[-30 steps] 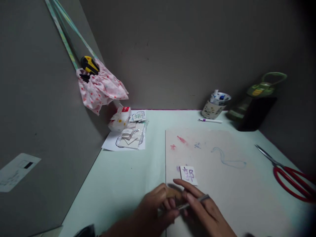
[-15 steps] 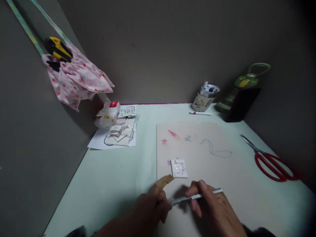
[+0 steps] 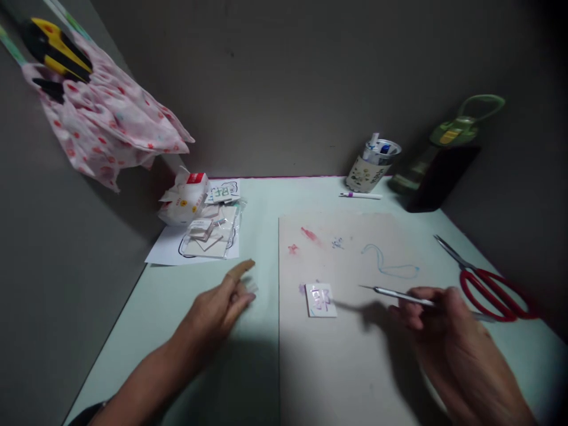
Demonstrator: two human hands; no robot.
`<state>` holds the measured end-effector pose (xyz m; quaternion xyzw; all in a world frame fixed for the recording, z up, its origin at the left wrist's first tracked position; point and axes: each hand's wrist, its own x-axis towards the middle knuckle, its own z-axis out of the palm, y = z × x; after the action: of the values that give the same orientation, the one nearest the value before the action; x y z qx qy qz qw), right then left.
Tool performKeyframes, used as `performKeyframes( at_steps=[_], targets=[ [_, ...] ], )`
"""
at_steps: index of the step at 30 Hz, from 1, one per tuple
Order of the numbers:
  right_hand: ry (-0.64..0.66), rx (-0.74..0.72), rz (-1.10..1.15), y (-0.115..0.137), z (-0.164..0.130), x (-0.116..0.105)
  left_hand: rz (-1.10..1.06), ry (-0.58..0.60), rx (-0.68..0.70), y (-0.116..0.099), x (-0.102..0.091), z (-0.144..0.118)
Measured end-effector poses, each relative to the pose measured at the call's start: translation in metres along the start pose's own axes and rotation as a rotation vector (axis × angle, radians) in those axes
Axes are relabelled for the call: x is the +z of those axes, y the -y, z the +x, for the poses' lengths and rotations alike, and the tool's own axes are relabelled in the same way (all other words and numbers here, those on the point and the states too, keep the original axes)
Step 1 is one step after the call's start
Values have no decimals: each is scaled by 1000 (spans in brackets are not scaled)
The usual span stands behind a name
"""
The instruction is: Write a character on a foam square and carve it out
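My right hand [image 3: 448,331] grips a thin metal craft knife [image 3: 397,294], its tip pointing left toward a small white square tile [image 3: 320,300] with a purple character on it. The tile lies on a stained beige cutting board [image 3: 377,331]. My left hand [image 3: 219,305] hovers over the pale green table to the left of the board, fingers loosely spread, a tan bandage on one fingertip; something small and pale may sit at its fingertips, but I cannot tell. It reaches toward a sheet of paper with a clear packet of tiles [image 3: 206,235].
Red-handled scissors [image 3: 488,281] lie at the right. A pen cup [image 3: 371,164], a white pen [image 3: 360,195] and a green bottle [image 3: 448,148] stand at the back. A white carton [image 3: 184,198] sits back left. Pink cloth with a yellow tool [image 3: 102,124] hangs on the left wall.
My hands have parted: the left moved left off the board toward the packet, the right moved right with the knife. The view shifted, so objects sit further left.
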<state>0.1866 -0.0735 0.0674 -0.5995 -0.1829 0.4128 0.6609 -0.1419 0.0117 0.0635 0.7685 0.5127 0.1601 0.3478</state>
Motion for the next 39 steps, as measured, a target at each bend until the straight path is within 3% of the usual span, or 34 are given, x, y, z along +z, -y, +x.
performKeyframes(
  at_steps=[3, 6, 8, 14, 18, 23, 27, 31, 34, 39],
  targets=[
    [69, -15, -30, -3, -5, 9, 194, -18, 83, 10, -10, 14],
    [110, 3, -81, -6, -8, 20, 322, -101, 245, 11, -7, 23],
    [142, 0, -121, -9, -7, 23, 296, -135, 332, 3, 3, 27],
    [199, -39, -354, -21, -4, 27, 109, 58, 420, -32, 53, 37],
    [115, -116, -518, -22, -5, 31, 98, 35, 490, -37, 73, 50],
    [92, -194, -527, -24, 2, 31, 24, 28, 524, -40, 88, 70],
    [106, -175, -497, -27, 10, 21, 59, 19, 592, -50, 93, 77],
    [143, -201, -501, -28, 13, 13, 209, 178, 860, -49, 94, 65],
    [161, -294, -533, -27, 13, 15, 274, 183, 1007, -44, 94, 58],
    [147, -338, -662, -28, 13, 22, 194, 172, 1002, -34, 89, 65]
  ],
)
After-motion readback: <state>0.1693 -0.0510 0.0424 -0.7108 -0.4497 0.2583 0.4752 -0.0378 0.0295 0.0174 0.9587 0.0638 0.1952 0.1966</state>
